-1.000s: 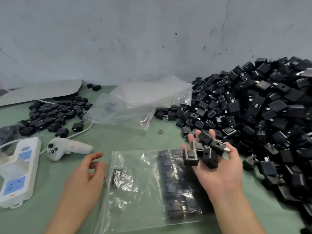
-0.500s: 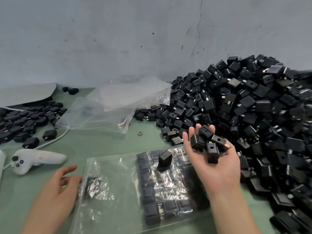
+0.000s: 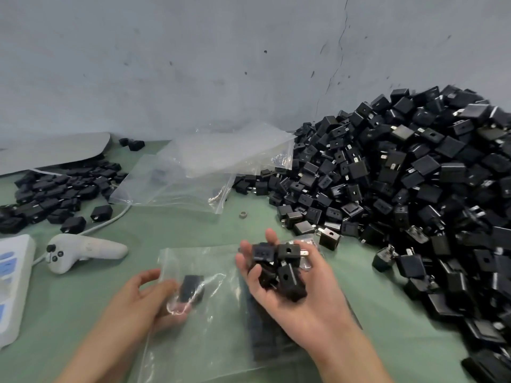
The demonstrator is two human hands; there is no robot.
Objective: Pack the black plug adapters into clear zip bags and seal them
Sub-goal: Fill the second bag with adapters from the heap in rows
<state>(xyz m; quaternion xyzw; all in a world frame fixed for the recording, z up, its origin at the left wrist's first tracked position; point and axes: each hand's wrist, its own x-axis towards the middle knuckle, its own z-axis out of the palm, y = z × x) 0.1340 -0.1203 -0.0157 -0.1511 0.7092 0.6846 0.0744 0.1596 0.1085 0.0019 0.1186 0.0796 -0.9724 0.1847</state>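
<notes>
A clear zip bag [image 3: 215,327] lies flat on the green table in front of me. Black plug adapters [image 3: 265,341] lie stacked inside its right part, blurred behind the plastic. My left hand [image 3: 138,302] pinches the bag's left edge, with fingertips showing through the plastic beside a single adapter [image 3: 190,287]. My right hand [image 3: 312,308] hovers palm up over the bag. Its fingers curl round several loose adapters [image 3: 276,266]. A large pile of adapters [image 3: 414,189] rises on the right against the wall.
Empty clear bags [image 3: 199,172] lie at the back centre. A smaller heap of adapters [image 3: 55,194] sits at the left, under a grey sheet [image 3: 55,150]. A white controller [image 3: 83,251] and a power strip [image 3: 13,280] lie at the near left. A small metal ring [image 3: 243,214] sits on the table.
My left hand has moved right onto the bag's left edge and taken hold of it. My right hand, still holding adapters, has dropped lower over the bag.
</notes>
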